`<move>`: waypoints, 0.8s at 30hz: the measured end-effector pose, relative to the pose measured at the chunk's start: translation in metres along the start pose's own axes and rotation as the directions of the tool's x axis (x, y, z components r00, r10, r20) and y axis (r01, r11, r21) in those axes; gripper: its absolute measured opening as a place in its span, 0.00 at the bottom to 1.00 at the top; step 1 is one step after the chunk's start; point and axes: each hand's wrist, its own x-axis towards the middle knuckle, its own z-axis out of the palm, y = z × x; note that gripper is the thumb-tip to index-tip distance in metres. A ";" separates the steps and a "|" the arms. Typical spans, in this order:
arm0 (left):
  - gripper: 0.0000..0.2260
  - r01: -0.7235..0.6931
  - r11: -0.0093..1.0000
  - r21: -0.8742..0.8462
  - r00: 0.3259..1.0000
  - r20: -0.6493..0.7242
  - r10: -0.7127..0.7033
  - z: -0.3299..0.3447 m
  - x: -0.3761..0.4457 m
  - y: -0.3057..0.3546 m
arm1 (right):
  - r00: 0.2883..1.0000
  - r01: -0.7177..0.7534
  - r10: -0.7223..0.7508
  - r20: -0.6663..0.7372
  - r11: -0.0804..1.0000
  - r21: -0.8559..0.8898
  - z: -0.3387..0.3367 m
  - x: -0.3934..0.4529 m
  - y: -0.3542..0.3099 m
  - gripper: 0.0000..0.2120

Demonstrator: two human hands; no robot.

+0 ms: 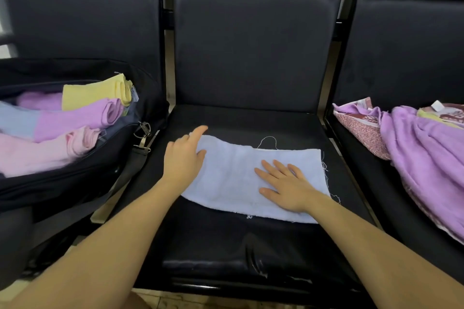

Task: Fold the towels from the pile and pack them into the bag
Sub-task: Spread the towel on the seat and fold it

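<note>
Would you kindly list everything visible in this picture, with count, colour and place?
Light blue terry towel: one, pale blue, flat on the middle seat.
Black fabric bag: one, black, open on the left seat.
Folded towels in the bag: several; yellow, lilac, pink, pale blue.
Pile of unfolded towels: one heap, mostly lilac with patterned red pieces, right seat.
Black padded seats: three in view, black, side by side.
Left hand: one, resting on the towel's left end.
Right hand: one, flat on the towel.
</note>
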 end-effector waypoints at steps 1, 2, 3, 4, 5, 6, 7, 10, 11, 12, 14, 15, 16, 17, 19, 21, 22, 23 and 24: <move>0.24 -0.004 0.998 -0.060 0.999 -0.035 0.002 -0.006 0.000 0.001 | 1.000 -0.001 0.001 0.012 1.000 0.003 0.001 0.004 -0.005 0.27; 0.24 0.004 0.993 -0.119 0.999 -0.054 -0.010 -0.012 0.000 0.002 | 1.000 0.000 -0.001 0.019 1.000 0.013 0.002 0.009 -0.012 0.27; 0.24 0.010 0.987 -0.162 0.998 -0.064 -0.020 -0.017 0.000 0.003 | 1.000 0.006 -0.007 0.023 0.999 0.034 0.003 0.015 -0.022 0.27; 0.23 0.008 0.984 -0.179 0.997 -0.076 -0.022 -0.021 -0.001 0.003 | 1.000 0.015 -0.017 0.024 0.998 0.068 0.004 0.019 -0.033 0.27; 0.22 -0.003 0.984 -0.180 0.995 -0.095 -0.014 -0.024 -0.001 0.004 | 0.999 0.024 -0.027 0.020 0.993 0.113 0.006 0.024 -0.044 0.27; 0.22 -0.019 0.984 -0.176 0.993 -0.120 -0.002 -0.026 0.000 0.004 | 0.999 0.033 -0.036 0.012 0.987 0.160 0.007 0.029 -0.056 0.27; 0.21 -0.038 0.984 -0.172 0.990 -0.143 0.013 -0.028 0.000 0.004 | 0.999 0.043 -0.044 0.002 0.978 0.203 0.009 0.032 -0.065 0.26; 0.21 -0.086 0.980 -0.178 0.987 -0.148 0.059 -0.026 0.001 0.009 | 0.997 0.071 -0.060 -0.044 0.942 0.329 0.011 0.036 -0.074 0.26; 0.21 -0.113 0.979 -0.172 0.985 -0.150 0.087 -0.024 0.000 0.012 | 0.996 0.077 -0.054 -0.073 0.924 0.374 0.010 0.035 -0.072 0.25; 0.20 -0.145 0.978 -0.149 0.980 -0.156 0.122 -0.022 0.000 0.016 | 0.994 0.074 -0.033 -0.107 0.910 0.409 0.008 0.032 -0.068 0.24; 0.19 -0.196 0.977 -0.087 0.970 -0.160 0.180 -0.013 0.000 0.025 | 0.983 0.019 0.059 -0.174 0.911 0.412 0.004 0.024 -0.055 0.21; 0.18 -0.196 0.978 -0.075 0.971 -0.154 0.183 -0.008 0.000 0.032 | 0.974 -0.032 0.118 -0.195 0.918 0.396 0.001 0.019 -0.048 0.20; 0.16 -0.176 0.981 -0.075 0.974 -0.158 0.163 -0.003 -0.001 0.041 | 0.962 -0.086 0.177 -0.208 0.919 0.385 -0.001 0.013 -0.041 0.18; 0.14 -0.153 0.983 -0.104 0.979 -0.155 0.136 0.004 -0.002 0.051 | 0.946 -0.140 0.240 -0.217 0.908 0.395 -0.003 0.008 -0.034 0.17; 0.10 -0.093 0.962 -0.259 0.991 -0.113 0.065 0.013 -0.008 0.074 | 0.895 -0.226 0.370 -0.250 0.858 0.461 -0.007 -0.002 -0.022 0.17; 0.12 -0.009 0.904 -0.427 0.999 0.032 0.025 0.021 -0.012 0.095 | 0.822 -0.276 0.496 -0.281 0.777 0.566 -0.012 -0.011 -0.012 0.16; 0.16 0.033 0.889 -0.457 0.988 0.146 0.039 0.025 -0.014 0.102 | 0.788 -0.289 0.546 -0.284 0.736 0.612 -0.014 -0.015 -0.008 0.16; 0.19 0.051 0.902 -0.429 0.966 0.250 0.064 0.029 -0.014 0.107 | 0.771 -0.299 0.571 -0.282 0.715 0.632 -0.015 -0.018 -0.004 0.17; 0.21 0.053 0.925 -0.376 0.948 0.310 0.072 0.032 -0.014 0.107 | 0.775 -0.305 0.566 -0.282 0.725 0.618 -0.016 -0.022 -0.002 0.17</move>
